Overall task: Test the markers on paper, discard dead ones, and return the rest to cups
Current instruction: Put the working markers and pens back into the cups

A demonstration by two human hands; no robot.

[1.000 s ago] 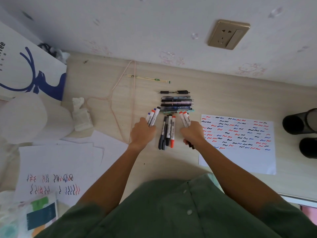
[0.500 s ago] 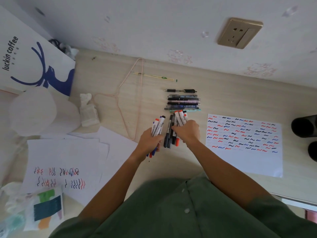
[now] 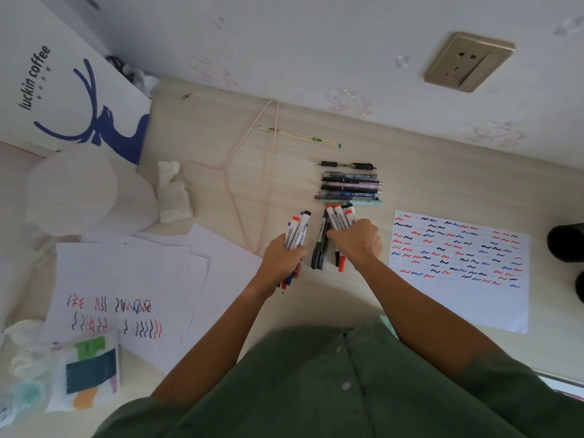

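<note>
Markers sit mid-counter beside the big scribble-covered test sheet [image 3: 461,267], probably already tested. Black cups [image 3: 567,243] wait at the right edge. Left hand [image 3: 282,262] grips a bundle of markers [image 3: 297,232]; right hand [image 3: 355,243] closes on another bunch [image 3: 339,216], likely gathering them for the cups. Loose pens [image 3: 349,186] lie just beyond.
</note>
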